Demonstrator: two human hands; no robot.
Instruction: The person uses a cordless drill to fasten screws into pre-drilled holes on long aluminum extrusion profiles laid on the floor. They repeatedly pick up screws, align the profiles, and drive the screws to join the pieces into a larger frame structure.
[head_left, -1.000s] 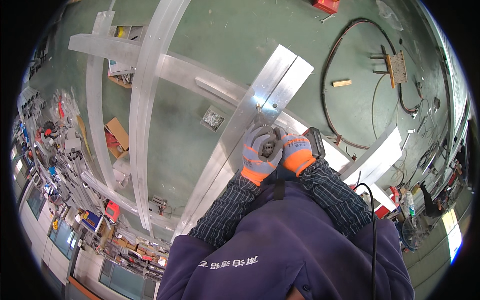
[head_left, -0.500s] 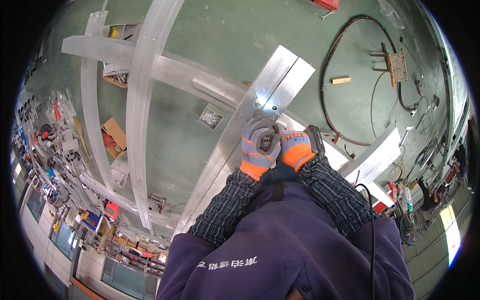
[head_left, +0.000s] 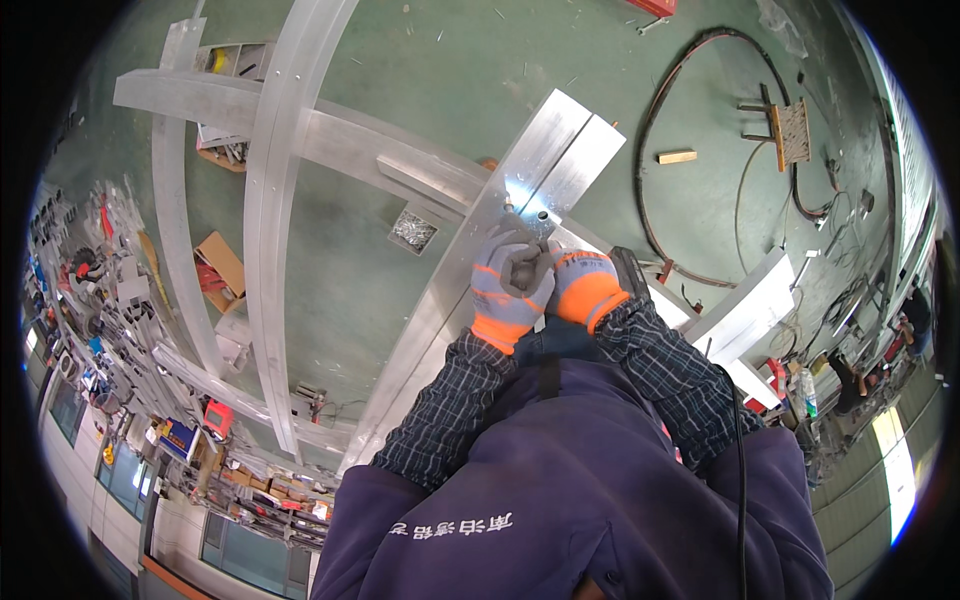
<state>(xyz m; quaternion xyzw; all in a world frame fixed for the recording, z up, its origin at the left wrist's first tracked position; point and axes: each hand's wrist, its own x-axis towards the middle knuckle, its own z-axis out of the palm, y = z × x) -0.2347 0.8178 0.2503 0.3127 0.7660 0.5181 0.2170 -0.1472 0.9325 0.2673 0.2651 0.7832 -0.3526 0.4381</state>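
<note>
Both my hands wear grey gloves with orange cuffs and are closed around a cordless drill (head_left: pixel 632 276). My left hand (head_left: pixel 503 285) wraps round the body of the tool. My right hand (head_left: pixel 583 278) grips it on the other side, next to the dark battery pack. The drill's front end points away from me at a silver metal beam (head_left: pixel 562 140), and its lamp throws a bright bluish spot there. A round dark hole (head_left: pixel 543 216) shows in the beam beside the spot. Whether the tip touches the metal is hard to make out.
Long metal bars (head_left: pixel 275 180) cross at the left. A small box of screws (head_left: pixel 413 230) sits on the green floor, near an open cardboard box (head_left: pixel 222 265). On the right lie a looped cable (head_left: pixel 642 150), a small wooden stool (head_left: pixel 792 133) and a wood block (head_left: pixel 677 157).
The whole view has shifted slightly left. My hands stay closed on the drill at nearly the same place on the beam, the left one turned a little.
</note>
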